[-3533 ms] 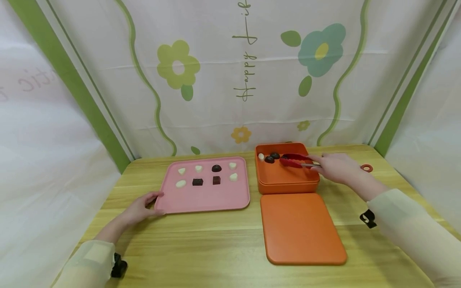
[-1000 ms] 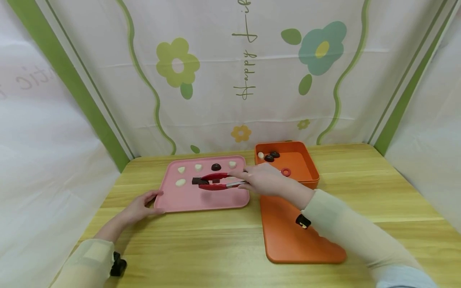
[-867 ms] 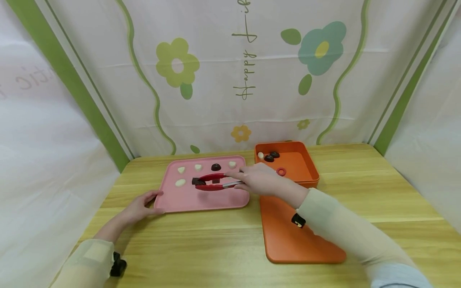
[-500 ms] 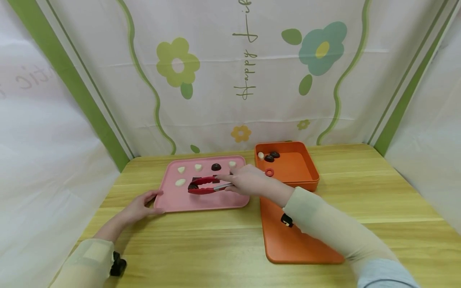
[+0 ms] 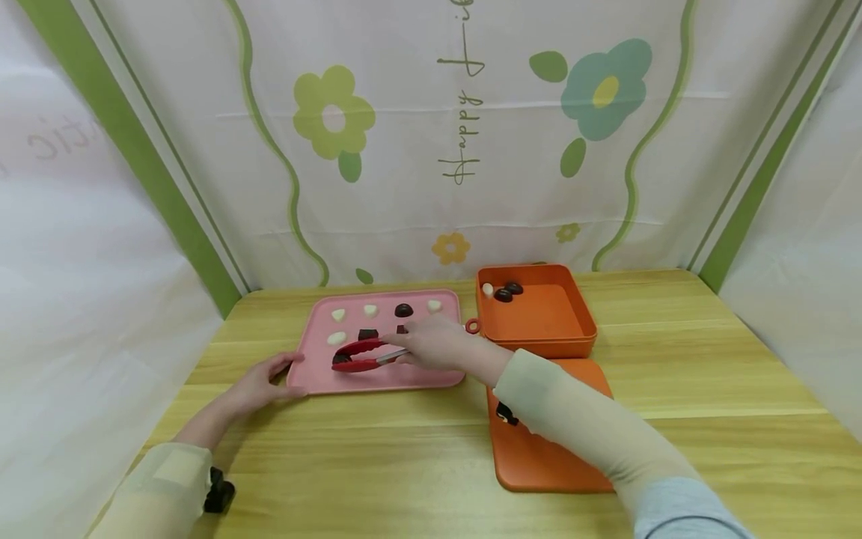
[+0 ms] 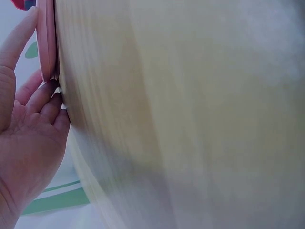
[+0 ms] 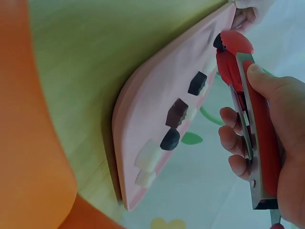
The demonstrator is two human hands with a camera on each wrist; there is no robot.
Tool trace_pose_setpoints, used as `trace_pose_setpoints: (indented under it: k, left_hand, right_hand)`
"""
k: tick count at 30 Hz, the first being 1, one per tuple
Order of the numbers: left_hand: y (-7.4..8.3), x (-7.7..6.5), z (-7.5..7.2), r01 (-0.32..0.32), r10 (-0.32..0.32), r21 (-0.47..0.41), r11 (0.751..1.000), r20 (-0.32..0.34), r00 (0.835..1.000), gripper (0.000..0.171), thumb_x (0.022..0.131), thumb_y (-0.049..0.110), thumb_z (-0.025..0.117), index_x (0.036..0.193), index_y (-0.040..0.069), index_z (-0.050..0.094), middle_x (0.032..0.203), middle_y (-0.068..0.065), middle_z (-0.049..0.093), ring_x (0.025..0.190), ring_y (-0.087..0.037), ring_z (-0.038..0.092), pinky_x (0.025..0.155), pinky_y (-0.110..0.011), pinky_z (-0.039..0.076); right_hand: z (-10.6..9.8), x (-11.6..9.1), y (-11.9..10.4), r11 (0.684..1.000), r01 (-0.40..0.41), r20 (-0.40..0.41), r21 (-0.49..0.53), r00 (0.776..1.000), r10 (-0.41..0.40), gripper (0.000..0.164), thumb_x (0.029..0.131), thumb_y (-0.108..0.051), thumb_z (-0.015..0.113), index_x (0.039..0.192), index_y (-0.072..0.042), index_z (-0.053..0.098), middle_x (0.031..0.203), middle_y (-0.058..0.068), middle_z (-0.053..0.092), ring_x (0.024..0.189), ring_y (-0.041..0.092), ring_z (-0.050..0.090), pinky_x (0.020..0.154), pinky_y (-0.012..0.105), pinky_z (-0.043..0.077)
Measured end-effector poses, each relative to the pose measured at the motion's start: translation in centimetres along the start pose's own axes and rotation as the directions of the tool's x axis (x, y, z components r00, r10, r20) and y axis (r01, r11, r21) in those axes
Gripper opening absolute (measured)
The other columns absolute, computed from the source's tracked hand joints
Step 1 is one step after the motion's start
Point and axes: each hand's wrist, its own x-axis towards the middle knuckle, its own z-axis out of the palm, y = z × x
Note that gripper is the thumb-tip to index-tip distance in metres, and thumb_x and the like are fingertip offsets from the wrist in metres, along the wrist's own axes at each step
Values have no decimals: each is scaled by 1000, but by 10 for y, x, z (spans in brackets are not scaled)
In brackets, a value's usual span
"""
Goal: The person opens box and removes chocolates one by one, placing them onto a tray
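Note:
A pink tray (image 5: 411, 379) bears two rows of white and dark chocolates, among them a round dark chocolate (image 5: 403, 310) and a square dark chocolate (image 5: 368, 334). My left hand (image 5: 258, 386) holds its near left corner; in the left wrist view the thumb lies over the edge of the tray (image 6: 46, 45), the fingers under it. My right hand (image 5: 434, 342) grips red-tipped tongs (image 5: 358, 365), handle along the palm in the right wrist view. Between the tips of the tongs is a dark chocolate (image 5: 342, 360), low over the near left part of the tray.
Right of the tray stands an orange box (image 5: 539, 318) with two dark chocolates (image 5: 503, 295) and a white one (image 5: 488, 289) in its far left corner. In front of it lies an orange lid (image 5: 548, 457), partly under my right forearm. A printed cloth (image 5: 404, 187) hangs behind the table.
My right hand has carried the tongs with a dark chocolate from the box leftward over the tray, lately toward its near left. My left hand has stayed at the corner.

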Motion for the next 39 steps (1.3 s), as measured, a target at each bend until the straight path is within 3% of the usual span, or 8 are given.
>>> trace_pose_setpoints:
  k: [3, 10, 23, 29, 35, 39]
  left_hand:
    - [0, 1, -1, 10, -10, 8, 1000, 6, 1000, 73, 84, 25, 79, 139, -7, 44, 146, -30, 37, 138, -45, 27, 109, -56, 25]
    - [-4, 2, -1, 38, -37, -21, 999, 10, 999, 76, 82, 28, 80, 140, -6, 43, 148, -29, 34, 140, -44, 24, 110, -55, 22]
    - [-2, 0, -2, 37, -37, -17, 999, 10, 999, 77, 82, 28, 80, 141, -5, 43, 149, -30, 32, 140, -45, 23, 111, -56, 21]
    - [0, -2, -1, 41, -41, 6, 999, 4, 999, 77, 82, 29, 80, 141, -5, 43, 148, -30, 34, 139, -45, 24, 110, -58, 21]
    - [2, -2, -1, 32, -32, 22, 999, -2, 999, 77, 82, 31, 80, 140, -5, 43, 147, -30, 34, 139, -45, 25, 110, -57, 23]
    - [1, -1, 0, 29, -29, 18, 999, -6, 1000, 77, 82, 30, 79, 140, -6, 43, 147, -30, 35, 139, -44, 26, 110, -56, 23]
  right_hand:
    - [3, 6, -2, 998, 6, 1, 57, 1000, -6, 49, 96, -38, 62, 143, -28, 51, 79, -3, 60, 62, 13, 52, 48, 24, 39]
    - [5, 16, -8, 997, -23, 53, 72, 998, 19, 50, 98, -42, 57, 145, -30, 47, 90, 0, 60, 57, 16, 48, 49, 26, 40]
    - [9, 18, -12, 996, -43, 78, 78, 996, 37, 53, 96, -44, 58, 146, -31, 46, 90, -3, 61, 67, 14, 52, 57, 23, 44]
    - [9, 9, -10, 998, -37, 46, 55, 998, 35, 55, 96, -46, 58, 147, -30, 45, 109, 2, 66, 75, 15, 57, 59, 25, 49]
    - [4, -9, -4, 998, -15, -10, 57, 1000, 15, 55, 97, -48, 55, 147, -26, 45, 110, 3, 65, 78, 14, 62, 65, 26, 52]
    - [-2, -23, 1, 996, -28, -13, 80, 999, 29, 56, 98, -48, 53, 148, -25, 43, 112, 5, 65, 73, 16, 59, 59, 24, 47]
